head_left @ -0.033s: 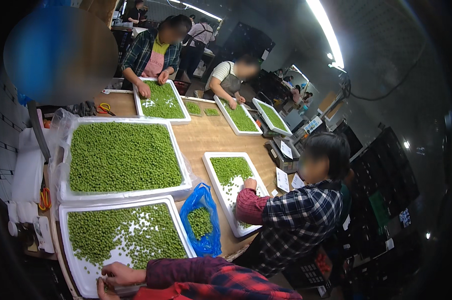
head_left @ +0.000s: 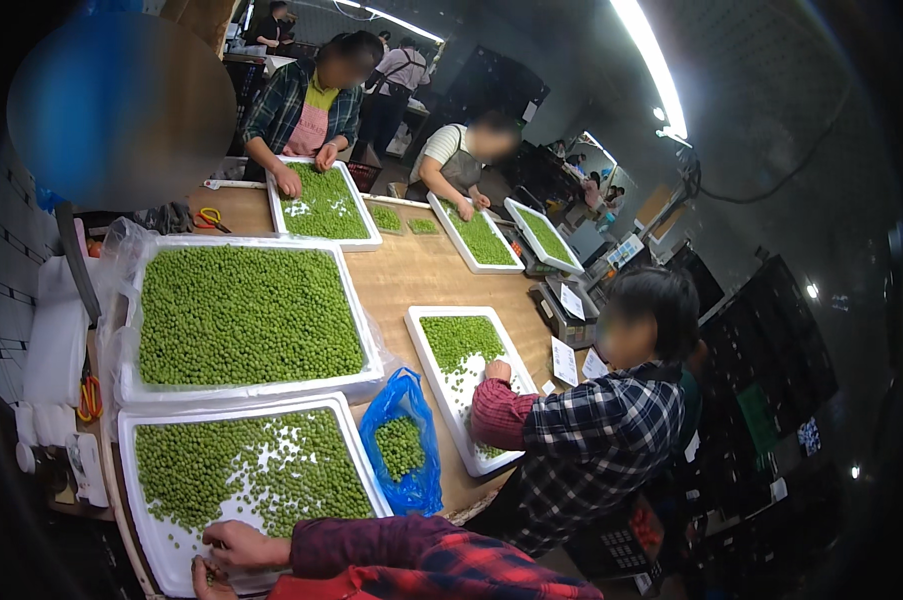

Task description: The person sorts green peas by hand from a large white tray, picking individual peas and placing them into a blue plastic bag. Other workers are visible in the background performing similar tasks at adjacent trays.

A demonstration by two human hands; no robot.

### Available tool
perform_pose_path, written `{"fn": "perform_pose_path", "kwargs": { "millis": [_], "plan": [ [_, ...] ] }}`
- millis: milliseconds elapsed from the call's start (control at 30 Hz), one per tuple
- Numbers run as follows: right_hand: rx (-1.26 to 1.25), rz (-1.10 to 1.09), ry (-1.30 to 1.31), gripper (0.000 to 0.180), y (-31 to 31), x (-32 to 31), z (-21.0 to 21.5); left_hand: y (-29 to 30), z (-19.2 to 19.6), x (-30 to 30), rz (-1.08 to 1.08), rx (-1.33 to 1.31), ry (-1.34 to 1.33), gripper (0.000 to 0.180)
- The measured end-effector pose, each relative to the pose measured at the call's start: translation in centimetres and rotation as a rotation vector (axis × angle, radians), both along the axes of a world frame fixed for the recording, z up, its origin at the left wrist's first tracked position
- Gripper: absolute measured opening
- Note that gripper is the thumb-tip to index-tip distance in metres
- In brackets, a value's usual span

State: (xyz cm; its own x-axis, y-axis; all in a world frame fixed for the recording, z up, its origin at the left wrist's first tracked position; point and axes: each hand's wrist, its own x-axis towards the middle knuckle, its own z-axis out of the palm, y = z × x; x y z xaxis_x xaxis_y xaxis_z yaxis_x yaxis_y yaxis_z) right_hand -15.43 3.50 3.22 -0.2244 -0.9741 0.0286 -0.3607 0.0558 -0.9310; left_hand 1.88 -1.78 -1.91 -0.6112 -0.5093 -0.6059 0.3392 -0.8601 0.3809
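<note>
A white foam tray (head_left: 156, 545) lies at the near left with green peas (head_left: 316, 465) spread over it and bare patches between them. My right hand (head_left: 243, 545), its sleeve coming in from the lower right, is over the near edge of this tray, fingers bent and drawn together. Just below it, my left hand (head_left: 211, 582) is low by the tray's near left corner, partly cut off by the picture's edge. Its fingers are pinched, with a small dark green spot at the tips. What either hand holds is too small to make out.
Behind stands a fuller, plastic-lined tray of peas (head_left: 246, 315). A blue plastic bag (head_left: 423, 485) with peas sits to the right. Co-workers' hands work at other trays (head_left: 451, 405). Scissors (head_left: 90, 398) lie at the left, yellow-handled snips (head_left: 211, 217) farther back, a scale (head_left: 561, 310) at the right.
</note>
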Motion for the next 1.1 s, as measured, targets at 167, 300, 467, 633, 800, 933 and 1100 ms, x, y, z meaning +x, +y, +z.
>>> {"fn": "perform_pose_path", "kwargs": {
  "millis": [167, 300, 467, 633, 800, 933, 1100],
  "plan": [
    [-0.082, -0.003, 0.495, 0.015, 0.8, -2.5, -3.6, 0.3, 0.9, -0.5, 0.006, 0.058, 0.087, 0.012],
    [0.002, 0.007, 0.496, 0.014, 3.0, -2.6, -5.0, 0.5, -0.3, -0.4, -0.07, 0.105, 0.127, 0.012],
    [0.226, 0.128, 0.386, 0.017, 3.4, -3.7, -6.0, 0.3, 0.3, -0.9, -0.246, 0.099, 0.079, 0.013],
    [-0.074, -0.108, 0.344, 0.016, 0.3, -4.6, -4.3, -0.1, -0.2, -0.9, -0.305, 0.079, 0.139, 0.016],
    [-0.043, -0.037, 0.463, 0.012, 1.3, -4.2, -4.6, 0.4, 0.4, -0.8, -0.348, 0.08, 0.149, 0.014],
    [0.056, 0.028, 0.527, 0.012, 3.2, -4.8, -5.7, 0.6, 0.3, -0.6, -0.364, 0.17, 0.234, 0.019],
    [0.16, 0.211, 0.437, 0.012, 5.2, -6.0, -5.7, 0.2, -1.5, -0.6, -0.231, 0.167, 0.058, 0.02]
  ]
}}
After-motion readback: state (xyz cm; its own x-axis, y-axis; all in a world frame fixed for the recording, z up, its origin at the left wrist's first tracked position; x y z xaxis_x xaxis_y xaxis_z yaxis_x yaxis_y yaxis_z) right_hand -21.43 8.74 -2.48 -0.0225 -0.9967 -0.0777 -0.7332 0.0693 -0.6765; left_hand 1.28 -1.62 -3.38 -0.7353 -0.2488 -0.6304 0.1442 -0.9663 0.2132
